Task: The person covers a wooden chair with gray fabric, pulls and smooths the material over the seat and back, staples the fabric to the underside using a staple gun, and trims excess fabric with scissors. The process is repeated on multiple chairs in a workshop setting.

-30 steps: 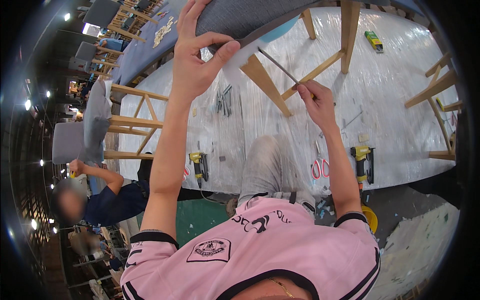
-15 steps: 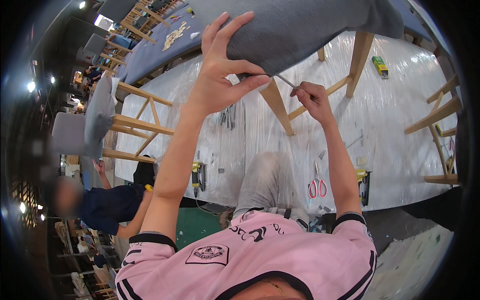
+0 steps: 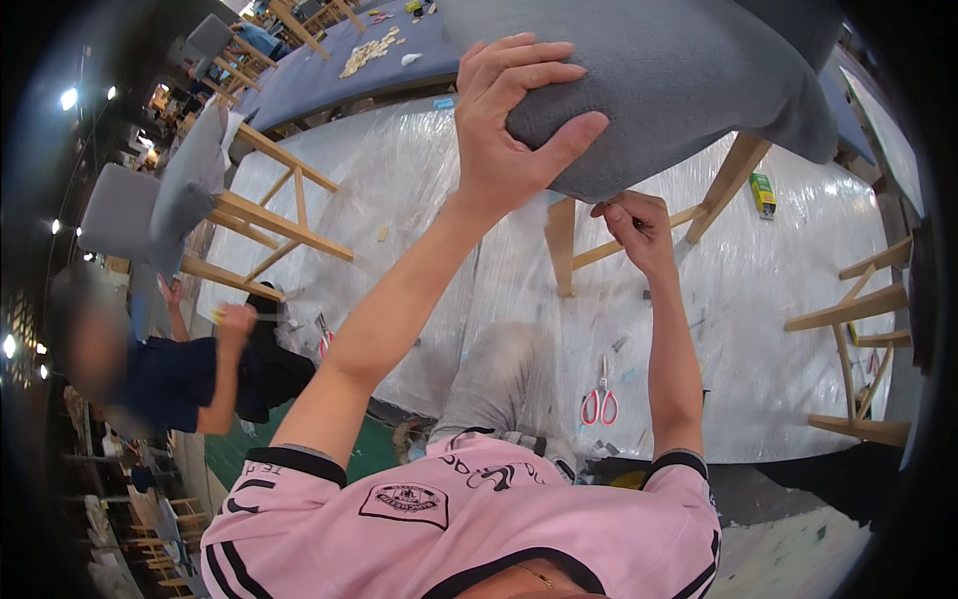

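A chair seat covered in grey fabric [image 3: 659, 95] stands in front of me on pale wooden legs [image 3: 562, 250]. Over its near left corner lies my left hand [image 3: 519, 130], fingers stretched and thumb spread apart on the cloth. Just under the seat's near edge, at the corner above a leg, is my right hand [image 3: 639, 228]. Its fingers are closed around a slim tool, of which only a dark end shows; the metal shaft is hidden now.
Red-handled scissors [image 3: 601, 404] lie on the plastic-covered surface [image 3: 419, 329], a green-yellow box [image 3: 762, 196] further right. Other chairs stand left [image 3: 269, 215] and right [image 3: 858, 299]. A co-worker [image 3: 190, 379] sits at left. Behind, a blue-covered table [image 3: 329, 75] holds small pale pieces [image 3: 369, 52].
My left hand has gone from pinching at the seat's corner to lying spread on the fabric. The right hand has moved up against the corner, and the tool's shaft has gone from sight.
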